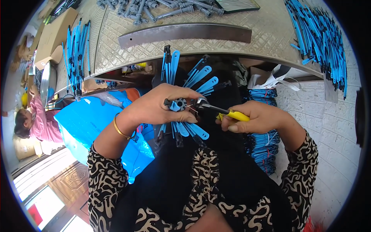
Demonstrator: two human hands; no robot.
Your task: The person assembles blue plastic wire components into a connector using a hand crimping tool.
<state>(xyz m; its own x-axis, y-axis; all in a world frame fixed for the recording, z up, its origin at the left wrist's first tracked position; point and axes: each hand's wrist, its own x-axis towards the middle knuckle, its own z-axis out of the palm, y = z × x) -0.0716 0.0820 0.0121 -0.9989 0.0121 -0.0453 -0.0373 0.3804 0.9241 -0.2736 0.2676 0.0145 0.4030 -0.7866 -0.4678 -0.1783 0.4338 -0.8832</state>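
My left hand (152, 103) is closed around a black round hub (182, 103) with slots about its rim. Blue plastic arms (200, 76) with black clip-like ends fan out from it, above and below my fingers. My right hand (257, 116) grips pliers (238, 115) with yellow handles. Their metal jaws reach the right side of the hub, by my left fingertips. A thin wire shows between hub and jaws; whether the jaws are closed on it I cannot tell. My left palm and fingers hide part of the hub and the arms' inner ends.
Ahead is a patterned table (266, 42) with a dark metal bar (185, 34) along its near edge. Grey plastic fittings (154, 9) lie behind it. Blue arms are heaped at right (322, 42) and left (78, 54). A blue bag (96, 127) and another person (42, 120) are at left.
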